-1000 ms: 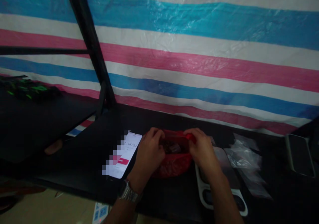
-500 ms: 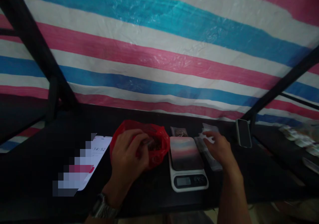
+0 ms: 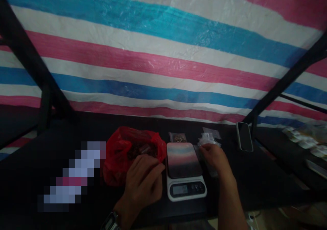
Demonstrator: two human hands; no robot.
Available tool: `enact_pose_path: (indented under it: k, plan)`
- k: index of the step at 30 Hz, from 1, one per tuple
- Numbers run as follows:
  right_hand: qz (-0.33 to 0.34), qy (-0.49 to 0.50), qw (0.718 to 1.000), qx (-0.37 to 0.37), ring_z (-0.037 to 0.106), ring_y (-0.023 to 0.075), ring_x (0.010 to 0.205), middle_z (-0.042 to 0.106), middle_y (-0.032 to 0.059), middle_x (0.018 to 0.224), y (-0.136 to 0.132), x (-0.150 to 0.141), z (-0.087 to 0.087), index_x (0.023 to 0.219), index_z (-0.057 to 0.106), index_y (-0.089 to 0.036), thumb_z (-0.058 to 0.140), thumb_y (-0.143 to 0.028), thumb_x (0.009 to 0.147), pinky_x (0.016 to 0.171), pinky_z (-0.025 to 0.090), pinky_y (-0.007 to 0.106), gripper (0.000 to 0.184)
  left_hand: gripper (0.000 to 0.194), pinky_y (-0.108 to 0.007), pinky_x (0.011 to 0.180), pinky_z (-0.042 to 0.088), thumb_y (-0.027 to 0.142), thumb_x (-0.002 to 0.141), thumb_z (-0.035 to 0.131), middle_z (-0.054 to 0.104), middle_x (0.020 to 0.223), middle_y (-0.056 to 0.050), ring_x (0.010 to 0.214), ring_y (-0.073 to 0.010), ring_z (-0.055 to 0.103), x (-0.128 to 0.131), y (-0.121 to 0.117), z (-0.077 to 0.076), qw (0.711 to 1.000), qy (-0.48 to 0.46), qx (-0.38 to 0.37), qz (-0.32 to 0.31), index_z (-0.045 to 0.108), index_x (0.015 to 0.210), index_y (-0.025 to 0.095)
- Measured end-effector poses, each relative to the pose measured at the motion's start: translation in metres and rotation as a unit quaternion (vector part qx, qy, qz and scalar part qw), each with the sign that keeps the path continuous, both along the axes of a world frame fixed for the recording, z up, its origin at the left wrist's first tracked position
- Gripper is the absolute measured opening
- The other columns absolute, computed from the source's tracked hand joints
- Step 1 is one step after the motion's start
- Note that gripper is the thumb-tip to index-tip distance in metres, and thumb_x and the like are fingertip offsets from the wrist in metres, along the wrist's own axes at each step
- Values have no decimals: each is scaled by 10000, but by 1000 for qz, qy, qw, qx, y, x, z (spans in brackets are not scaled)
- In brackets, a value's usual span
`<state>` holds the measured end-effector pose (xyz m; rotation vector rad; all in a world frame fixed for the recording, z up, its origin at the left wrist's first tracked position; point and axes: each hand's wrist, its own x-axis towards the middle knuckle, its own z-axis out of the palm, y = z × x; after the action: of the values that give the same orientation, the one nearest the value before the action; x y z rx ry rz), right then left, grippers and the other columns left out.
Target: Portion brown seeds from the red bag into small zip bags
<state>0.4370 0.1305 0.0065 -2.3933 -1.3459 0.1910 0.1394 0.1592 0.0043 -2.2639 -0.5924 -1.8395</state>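
Observation:
My left hand [image 3: 144, 180] rests at the front right edge of an open red plastic bag [image 3: 122, 151] holding dark brown pieces; its fingers are curled, and I cannot see anything in them. A white kitchen scale [image 3: 184, 172] with a shiny platform stands just right of the bag. My right hand [image 3: 213, 156] lies right of the scale, its fingers closed on a small clear plastic bag [image 3: 207, 140] from a pile there. A watch is on my left wrist.
A phone with a blurred screen [image 3: 74, 173] lies left of the red bag on the black table [image 3: 255, 182]. Another phone [image 3: 244, 136] lies at the back right by a black diagonal frame bar [image 3: 281, 85]. A small filled packet [image 3: 177, 137] sits behind the scale. Striped tarp hangs behind.
Both hands left the red bag's mouth. My right hand moved right to the clear bags and then drew back a little; my left hand slid to the bag's front edge. The view swung right.

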Motion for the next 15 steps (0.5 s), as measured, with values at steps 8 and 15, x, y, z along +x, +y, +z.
enact_pose_path:
  k: [8, 15]
  plan:
    - [33, 58, 997, -26, 791, 290, 898, 846, 105, 935, 4, -14, -1, 918, 854, -240, 641, -403, 937, 722, 520, 317, 270, 305, -307, 706, 572, -69, 828, 599, 683, 833, -41, 770, -169, 658, -2, 2, -3, 1000, 10, 12, -1, 662, 967, 195]
    - [27, 72, 997, -33, 790, 278, 926, 845, 90, 956, 1, -12, -1, 954, 853, -249, 666, -351, 904, 754, 520, 308, 219, 308, -293, 674, 556, -83, 819, 591, 654, 836, -37, 760, -167, 645, 0, 4, 1, 1000, 2, 7, 0, 649, 956, 188]
